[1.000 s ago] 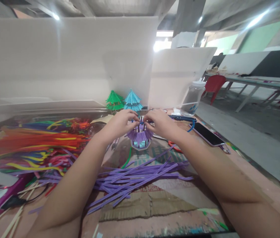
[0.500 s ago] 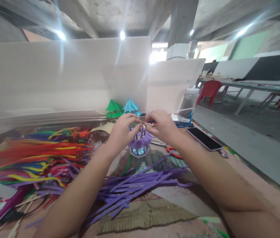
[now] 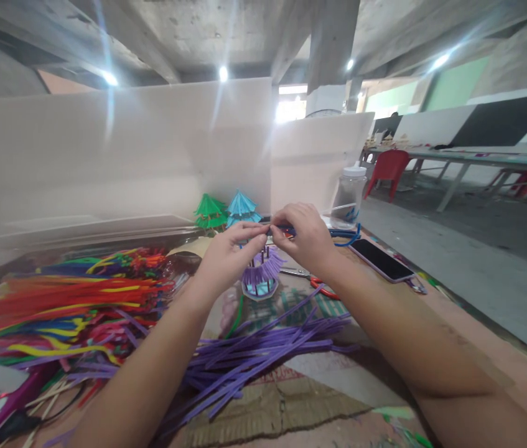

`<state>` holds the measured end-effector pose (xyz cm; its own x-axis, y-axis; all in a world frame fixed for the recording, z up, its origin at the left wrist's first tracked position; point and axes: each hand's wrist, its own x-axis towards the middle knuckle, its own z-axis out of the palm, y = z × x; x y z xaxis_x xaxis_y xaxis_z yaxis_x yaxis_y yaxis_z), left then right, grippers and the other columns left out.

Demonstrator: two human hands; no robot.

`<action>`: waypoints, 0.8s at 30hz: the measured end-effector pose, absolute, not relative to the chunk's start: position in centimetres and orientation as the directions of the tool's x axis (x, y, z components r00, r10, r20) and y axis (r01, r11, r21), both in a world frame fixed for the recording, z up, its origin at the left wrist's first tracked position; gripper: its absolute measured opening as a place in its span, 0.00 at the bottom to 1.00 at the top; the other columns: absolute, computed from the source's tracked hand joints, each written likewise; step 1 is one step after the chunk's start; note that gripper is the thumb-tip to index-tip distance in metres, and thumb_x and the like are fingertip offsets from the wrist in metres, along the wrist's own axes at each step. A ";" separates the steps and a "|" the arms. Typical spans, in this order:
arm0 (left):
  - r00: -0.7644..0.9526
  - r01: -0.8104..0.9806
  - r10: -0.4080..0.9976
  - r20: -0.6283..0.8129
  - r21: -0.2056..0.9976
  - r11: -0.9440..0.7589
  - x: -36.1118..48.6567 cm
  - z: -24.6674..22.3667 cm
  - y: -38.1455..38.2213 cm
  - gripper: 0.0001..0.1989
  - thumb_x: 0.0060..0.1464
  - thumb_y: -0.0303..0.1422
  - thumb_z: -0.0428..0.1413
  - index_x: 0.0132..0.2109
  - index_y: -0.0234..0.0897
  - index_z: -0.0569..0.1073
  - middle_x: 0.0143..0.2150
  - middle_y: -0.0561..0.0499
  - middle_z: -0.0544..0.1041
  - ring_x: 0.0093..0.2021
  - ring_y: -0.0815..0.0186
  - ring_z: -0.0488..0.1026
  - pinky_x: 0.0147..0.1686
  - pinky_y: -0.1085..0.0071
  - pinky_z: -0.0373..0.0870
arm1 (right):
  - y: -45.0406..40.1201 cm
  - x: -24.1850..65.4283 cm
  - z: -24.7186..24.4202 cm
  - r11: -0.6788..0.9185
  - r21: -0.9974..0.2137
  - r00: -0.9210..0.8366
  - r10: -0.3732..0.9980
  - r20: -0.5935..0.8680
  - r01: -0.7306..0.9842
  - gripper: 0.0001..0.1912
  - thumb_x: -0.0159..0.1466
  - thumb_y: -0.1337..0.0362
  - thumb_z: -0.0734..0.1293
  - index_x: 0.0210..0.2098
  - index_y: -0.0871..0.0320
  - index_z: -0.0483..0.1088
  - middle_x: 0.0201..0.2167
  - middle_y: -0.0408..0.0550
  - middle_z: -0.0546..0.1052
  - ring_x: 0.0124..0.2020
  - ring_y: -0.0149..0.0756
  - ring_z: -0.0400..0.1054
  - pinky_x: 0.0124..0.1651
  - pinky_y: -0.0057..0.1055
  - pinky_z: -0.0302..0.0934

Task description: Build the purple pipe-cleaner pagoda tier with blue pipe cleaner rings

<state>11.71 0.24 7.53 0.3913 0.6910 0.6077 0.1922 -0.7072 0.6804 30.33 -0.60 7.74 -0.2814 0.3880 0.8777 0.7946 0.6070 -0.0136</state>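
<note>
My left hand and my right hand meet fingertip to fingertip above a small purple-fringed model. Both hands are pinched closed on something small and dark between them, too small to make out. Dark upright posts rise from the model, which stands on a pale octagonal base. Just behind the hands are a green pleated tree shape and a light blue one. Loose purple strips lie in front of the model.
Scissors with red handles, a phone and a clear jar are at the right. Coloured strips are heaped at the left, near a magenta device. Corrugated cardboard lies in front.
The camera view has shifted slightly. Both hands keep their pinch over the model, with only small finger movement.
</note>
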 end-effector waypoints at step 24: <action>0.219 0.180 0.777 0.591 0.758 -0.627 10.0 8.1 2.1 0.12 0.56 0.41 0.58 0.34 0.36 0.75 0.28 0.54 0.74 0.29 0.68 0.69 0.31 0.72 0.64 | -3.7 35.2 7.2 0.570 -0.139 -0.259 0.560 0.787 0.810 0.08 0.67 0.65 0.61 0.41 0.57 0.71 0.31 0.48 0.76 0.30 0.37 0.67 0.36 0.33 0.60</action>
<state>10.00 2.09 8.07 0.2188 0.7766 0.5908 0.1801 -0.6272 0.7577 35.17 -3.67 7.19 -0.2590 0.5595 0.7873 0.8095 0.5704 -0.1391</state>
